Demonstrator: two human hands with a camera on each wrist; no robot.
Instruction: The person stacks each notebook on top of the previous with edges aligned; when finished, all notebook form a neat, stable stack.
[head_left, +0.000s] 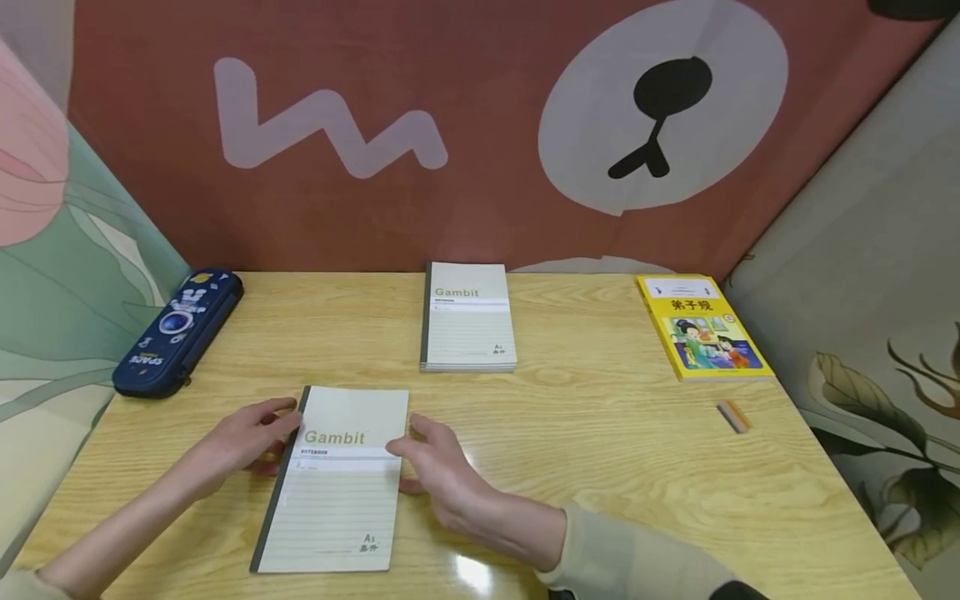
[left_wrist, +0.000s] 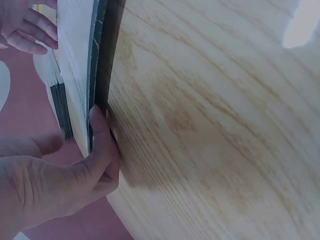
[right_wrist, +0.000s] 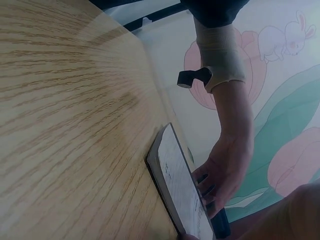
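Note:
A white Gambit notebook (head_left: 341, 500) with a dark spine lies face up between the two hands. At its spine is the left hand (head_left: 243, 442); in the left wrist view, a fingertip (left_wrist: 97, 120) rests against the dark spine (left_wrist: 95, 60), with the blurred thumb by the cover side. The right hand (head_left: 450, 479) grips the opposite edge, thumb over the cover and other fingers lower down, partly hidden. In the right wrist view, the notebook (right_wrist: 182, 185) stands at a slant with the left hand (right_wrist: 225, 170) behind it.
A stack of similar notebooks (head_left: 471, 325) lies at the table's back middle. To the left is a dark blue pencil case (head_left: 178, 333). A yellow book (head_left: 705, 329) sits back right, with a small striped eraser-like block (head_left: 733, 417) in front. A red-brown fabric wall (head_left: 480, 192) borders the table (head_left: 600, 458).

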